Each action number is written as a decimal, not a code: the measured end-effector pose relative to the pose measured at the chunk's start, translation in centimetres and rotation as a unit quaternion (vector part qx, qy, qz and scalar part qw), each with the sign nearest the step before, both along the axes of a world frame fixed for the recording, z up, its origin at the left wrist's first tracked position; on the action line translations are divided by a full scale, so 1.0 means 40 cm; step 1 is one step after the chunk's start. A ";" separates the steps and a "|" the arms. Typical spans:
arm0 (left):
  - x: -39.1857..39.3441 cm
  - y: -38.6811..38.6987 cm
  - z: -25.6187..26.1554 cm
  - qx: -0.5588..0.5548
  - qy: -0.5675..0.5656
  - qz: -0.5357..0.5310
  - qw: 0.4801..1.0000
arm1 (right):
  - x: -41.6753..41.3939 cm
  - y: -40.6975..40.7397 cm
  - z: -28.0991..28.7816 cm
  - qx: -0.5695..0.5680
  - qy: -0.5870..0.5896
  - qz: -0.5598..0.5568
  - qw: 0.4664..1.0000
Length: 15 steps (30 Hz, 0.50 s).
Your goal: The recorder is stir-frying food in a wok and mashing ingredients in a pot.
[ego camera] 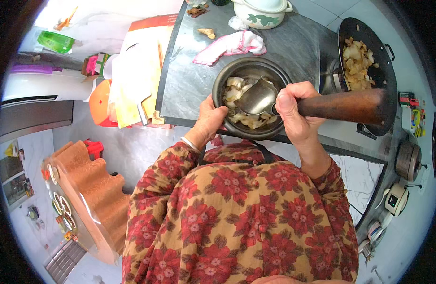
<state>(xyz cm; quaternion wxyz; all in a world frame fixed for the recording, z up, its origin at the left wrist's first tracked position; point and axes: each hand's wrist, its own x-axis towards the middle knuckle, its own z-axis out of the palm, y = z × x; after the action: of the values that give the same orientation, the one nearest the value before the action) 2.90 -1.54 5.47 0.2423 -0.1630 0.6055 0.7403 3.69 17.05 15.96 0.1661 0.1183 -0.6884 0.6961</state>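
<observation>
My left hand (211, 116) grips the rim of a dark metal pot (218, 87) at the counter's near edge. Pale chopped vegetable pieces (235, 82), seemingly cabbage, lie inside it. The right hand (297, 112) is closed around the wooden handle (342, 106) of a metal spatula, near the neck. Its broad steel blade (258, 97) is down in the pot, over the pieces and hiding some of them. To the right, a black wok (379, 76) on the stove holds more cooked pale pieces (358, 64); the spatula handle covers part of it.
A white cloth with pink edging (230, 46) lies behind the pot on the grey counter (189, 85). Near it are a ginger piece (207, 33) and a lidded white pot with green leaves (262, 16). A rice cooker (397, 199) stands right; a cloth-covered table (86, 181) is at left.
</observation>
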 end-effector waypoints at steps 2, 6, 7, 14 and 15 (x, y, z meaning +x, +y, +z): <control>0.001 -0.004 -0.002 -0.012 0.000 -0.006 1.000 | -0.005 0.009 0.008 0.080 0.066 0.039 0.994; -0.002 0.002 0.020 -0.017 -0.015 -0.003 1.000 | -0.020 -0.009 0.045 0.105 0.065 0.060 0.991; -0.002 0.002 0.011 -0.016 -0.010 0.000 1.000 | -0.025 -0.011 0.046 0.104 0.067 0.061 0.990; 0.000 0.010 -0.008 -0.021 0.024 0.014 0.999 | -0.044 -0.017 0.044 0.073 0.033 0.064 0.995; -0.001 0.011 -0.013 -0.022 0.046 0.023 0.998 | -0.046 -0.020 0.043 0.074 0.034 0.067 0.994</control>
<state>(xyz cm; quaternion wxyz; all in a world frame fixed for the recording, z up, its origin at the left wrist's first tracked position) 2.85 -1.09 4.97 0.1933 -0.1475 0.6286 0.7388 1.83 16.24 17.68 0.1327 0.1997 -0.7229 0.6481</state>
